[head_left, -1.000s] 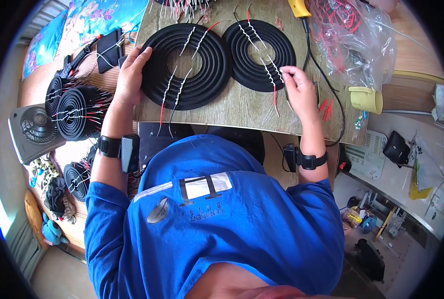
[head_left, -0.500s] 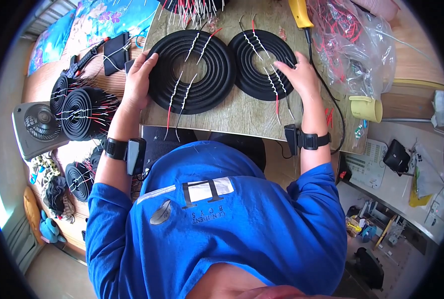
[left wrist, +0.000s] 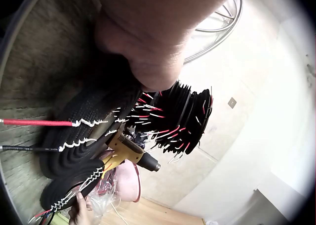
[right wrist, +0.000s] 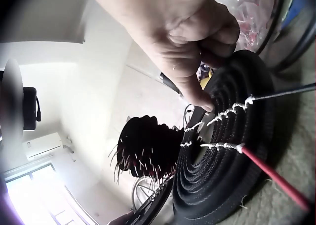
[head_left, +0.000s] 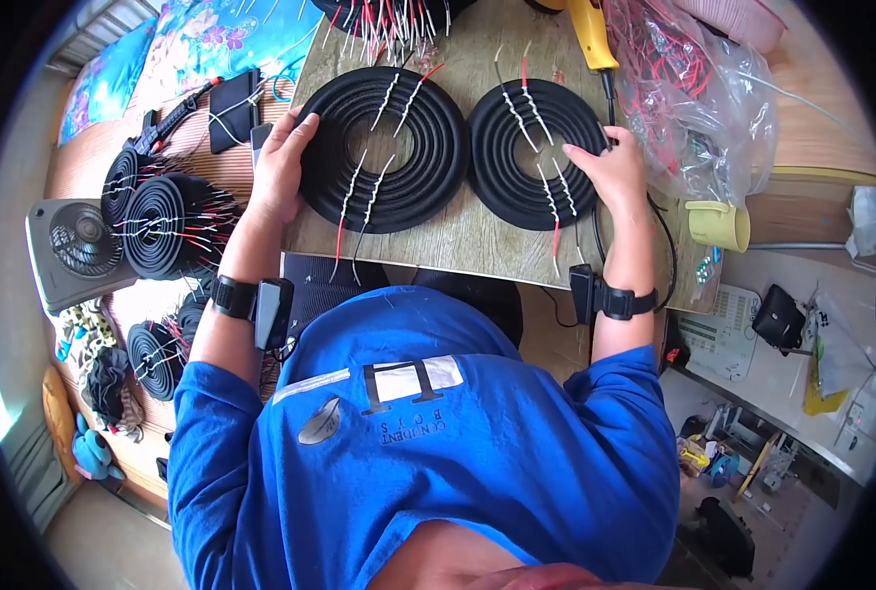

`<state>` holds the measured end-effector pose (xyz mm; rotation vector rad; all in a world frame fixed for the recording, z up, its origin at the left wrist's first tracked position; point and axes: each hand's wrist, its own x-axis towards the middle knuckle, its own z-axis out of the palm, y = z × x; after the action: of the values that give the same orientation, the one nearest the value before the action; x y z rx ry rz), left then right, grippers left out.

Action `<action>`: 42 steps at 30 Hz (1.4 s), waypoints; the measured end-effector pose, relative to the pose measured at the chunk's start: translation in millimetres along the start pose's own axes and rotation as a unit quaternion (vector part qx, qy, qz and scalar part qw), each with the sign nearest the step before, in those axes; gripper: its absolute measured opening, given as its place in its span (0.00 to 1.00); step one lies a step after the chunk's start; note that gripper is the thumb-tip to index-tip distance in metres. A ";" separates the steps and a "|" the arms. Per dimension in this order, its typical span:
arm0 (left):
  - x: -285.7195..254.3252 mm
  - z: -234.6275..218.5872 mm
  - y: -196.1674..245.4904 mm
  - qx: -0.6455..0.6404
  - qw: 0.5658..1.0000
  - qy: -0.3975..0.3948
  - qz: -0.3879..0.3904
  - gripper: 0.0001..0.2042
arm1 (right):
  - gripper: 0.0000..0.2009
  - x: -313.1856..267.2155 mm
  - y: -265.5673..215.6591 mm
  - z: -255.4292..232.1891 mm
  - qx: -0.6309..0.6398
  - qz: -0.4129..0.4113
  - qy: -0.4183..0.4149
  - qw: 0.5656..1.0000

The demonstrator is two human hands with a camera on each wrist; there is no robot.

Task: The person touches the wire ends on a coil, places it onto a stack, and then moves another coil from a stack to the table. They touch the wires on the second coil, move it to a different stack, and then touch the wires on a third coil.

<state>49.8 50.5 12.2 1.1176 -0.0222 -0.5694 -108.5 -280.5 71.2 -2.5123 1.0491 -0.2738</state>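
Observation:
Two flat black spiral coils lie side by side on the wooden table (head_left: 428, 251). The larger coil (head_left: 438, 157) is on the left, the smaller coil (head_left: 497, 187) on the right. Twisted silvery wire ends with red and black leads cross both. My left hand (head_left: 278, 172) holds the larger coil's left edge, thumb towards its top face; in the left wrist view its fingers are hidden. My right hand (head_left: 623, 177) grips the smaller coil's right edge. Its thumb (right wrist: 200, 99) presses the top face while the other fingers curl at the rim.
A stack of black coils with many wire ends (head_left: 393, 25) stands at the table's back. A yellow heat gun (head_left: 592, 34), its cord, a clear bag of red wires (head_left: 669, 69) and a yellow cup (head_left: 718, 224) are at the right. More coils (head_left: 152, 226) and a fan (head_left: 79, 241) sit left.
My right hand has let go of the twisted wire and taken the smaller coil's right edge. That coil has shifted towards me. The left hand stays at the larger coil's edge.

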 end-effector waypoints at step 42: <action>-14.9 56.9 -25.5 0.047 0.991 -0.100 -0.081 0.17 | 0.17 -62.2 -19.0 52.0 0.169 -0.154 -0.082 0.970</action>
<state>9.5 1.3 20.2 1.1568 -0.1332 -0.8310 -122.9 -209.0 31.2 -2.3283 0.4964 -0.2987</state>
